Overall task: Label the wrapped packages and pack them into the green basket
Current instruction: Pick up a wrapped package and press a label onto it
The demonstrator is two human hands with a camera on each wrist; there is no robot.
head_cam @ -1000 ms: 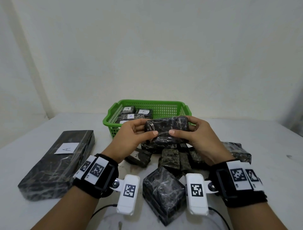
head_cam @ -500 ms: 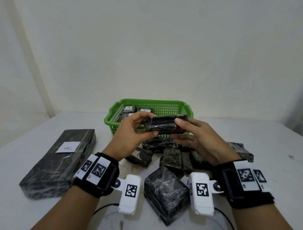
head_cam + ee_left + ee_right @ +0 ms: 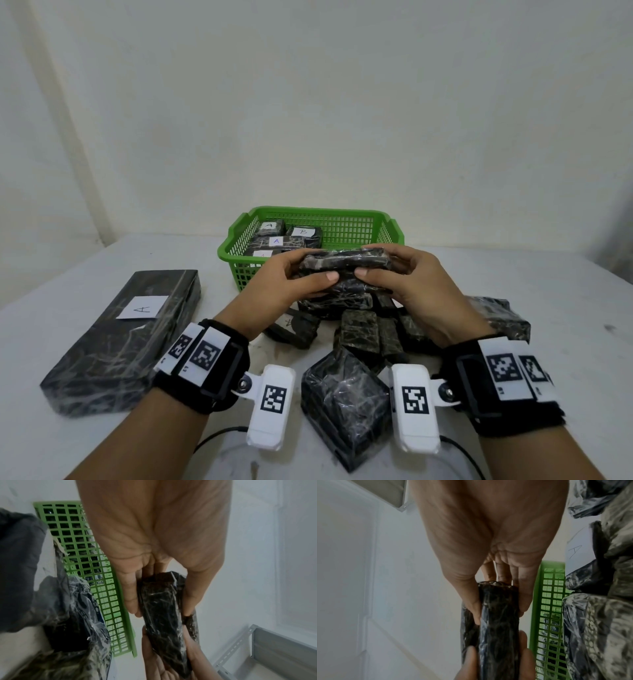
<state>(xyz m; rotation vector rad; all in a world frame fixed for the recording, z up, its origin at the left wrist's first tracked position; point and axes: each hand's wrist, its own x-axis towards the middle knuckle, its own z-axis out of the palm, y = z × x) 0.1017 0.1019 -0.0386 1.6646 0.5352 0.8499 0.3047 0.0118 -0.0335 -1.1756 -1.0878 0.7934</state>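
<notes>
Both hands hold one package (image 3: 346, 262) between them: the left hand (image 3: 289, 284) grips its left end and the right hand (image 3: 407, 284) its right end, each with the thumb on the near face and the fingers curled over the far side. The package is lifted clear of the table (image 3: 565, 308), its long axis running left to right, roughly level, thin edge up. It hangs just in front of the basket's (image 3: 310, 214) near wall, above a heap of packages (image 3: 359, 334) lying on the table. Four labelled packages sit in the left part of the basket. A long box (image 3: 113, 346) with an "A" label (image 3: 142, 307) lies well to the left. A cube-shaped package (image 3: 344, 401) sits nearest, between the wrists.
</notes>
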